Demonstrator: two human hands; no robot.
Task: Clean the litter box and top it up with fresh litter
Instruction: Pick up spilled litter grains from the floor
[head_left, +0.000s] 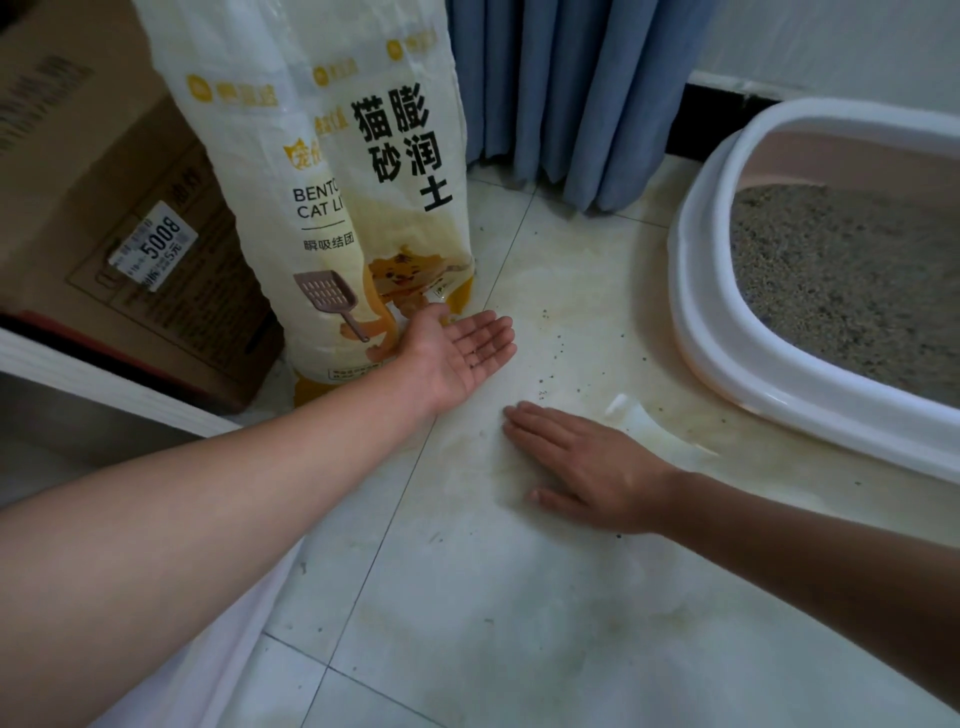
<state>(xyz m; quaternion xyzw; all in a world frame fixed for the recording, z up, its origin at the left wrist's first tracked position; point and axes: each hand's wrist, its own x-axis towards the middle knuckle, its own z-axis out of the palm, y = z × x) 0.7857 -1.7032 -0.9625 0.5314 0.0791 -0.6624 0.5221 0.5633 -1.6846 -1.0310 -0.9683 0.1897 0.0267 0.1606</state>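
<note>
At the far left a cardboard box (119, 218) stands on the floor (467, 597), with two upright cat litter bags (332, 182) just beside it in front of a blue curtain (566, 93). The left hand (457, 353) lies palm up with a released grip, grasping nothing, a few litter grains (550, 358) on its palm and scattered on the tiles nearby. The right hand (587, 467) rests flat, palm down and released, near the litter box (810, 384) filled with grey litter by the floor's right edge.
</note>
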